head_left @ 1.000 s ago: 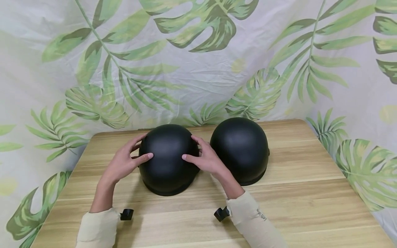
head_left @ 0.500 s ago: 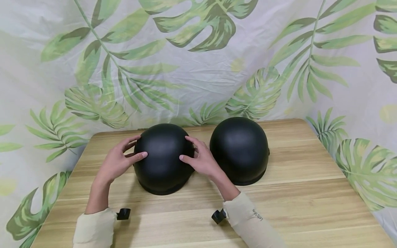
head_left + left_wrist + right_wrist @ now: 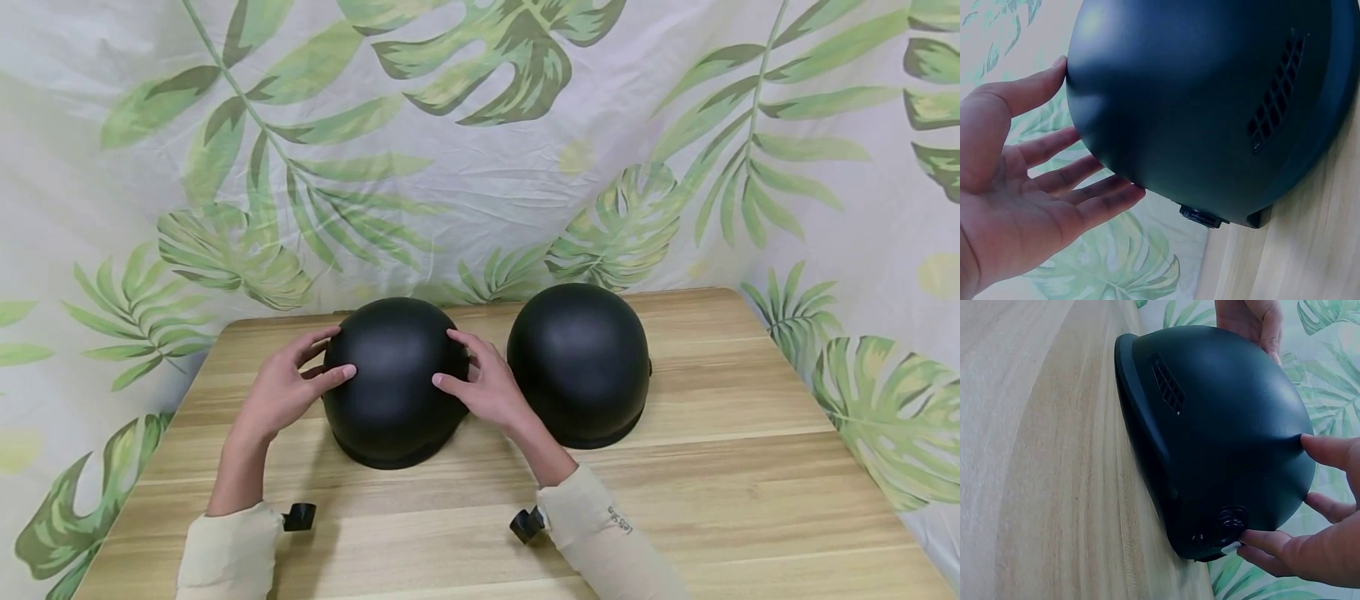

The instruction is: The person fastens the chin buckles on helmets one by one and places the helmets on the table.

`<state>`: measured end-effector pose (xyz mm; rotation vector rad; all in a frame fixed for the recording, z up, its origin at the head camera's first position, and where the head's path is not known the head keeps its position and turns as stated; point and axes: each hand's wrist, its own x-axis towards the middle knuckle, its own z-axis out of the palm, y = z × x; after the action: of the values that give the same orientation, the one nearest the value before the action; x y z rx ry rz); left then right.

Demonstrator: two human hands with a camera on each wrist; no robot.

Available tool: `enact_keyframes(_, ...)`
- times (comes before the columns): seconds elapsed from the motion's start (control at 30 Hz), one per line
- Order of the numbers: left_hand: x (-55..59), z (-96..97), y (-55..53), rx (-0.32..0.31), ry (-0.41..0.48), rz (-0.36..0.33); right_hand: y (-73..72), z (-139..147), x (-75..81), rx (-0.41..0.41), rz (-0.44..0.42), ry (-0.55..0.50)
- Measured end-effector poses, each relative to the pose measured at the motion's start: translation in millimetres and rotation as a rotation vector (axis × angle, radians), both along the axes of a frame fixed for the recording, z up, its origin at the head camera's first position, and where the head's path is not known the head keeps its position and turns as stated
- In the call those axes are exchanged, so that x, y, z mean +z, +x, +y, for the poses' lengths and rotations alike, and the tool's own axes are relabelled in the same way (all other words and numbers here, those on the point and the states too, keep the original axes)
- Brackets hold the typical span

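Observation:
Two black helmets stand dome-up on a wooden table. My left hand holds the left helmet at its left side, thumb on the near face and fingers spread toward the back. On the opposite side my right hand holds the same helmet, thumb also on the near face. In the left wrist view, the left fingertips lie along the shell while the palm stays off it. The right wrist view shows a right finger beside the round side dial, above the rim. The right helmet stands untouched behind my right forearm.
The wooden table stretches to a leaf-print cloth hanging along its back edge. A small black device sits by the left cuff, and another black device by the right cuff. The right helmet is close to my right wrist.
Both hands and the left helmet have shifted slightly left, widening the gap to the right helmet. Over the last half second they have barely moved. The right helmet has stayed put.

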<state>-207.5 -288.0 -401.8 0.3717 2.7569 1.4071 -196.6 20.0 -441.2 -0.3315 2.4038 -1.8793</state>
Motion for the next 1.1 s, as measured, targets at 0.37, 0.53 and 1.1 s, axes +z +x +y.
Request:
enact_keyframes(0.37,-4.1,2.4,-2.7,0.003,0.013,0.048,0.9,-1.7,1.5,-0.046,0.011,-0.008)
enact_keyframes(0.53,-3.2,2.3,-3.0,0.0,-0.012,0.054,1.1,-1.3,3.5,-0.042,0.011,0.004)
enact_keyframes(1.1,7.1,22.2,5.5,0.045,-0.017,0.19,12.4,27.1,25.1,0.02,0.005,0.031)
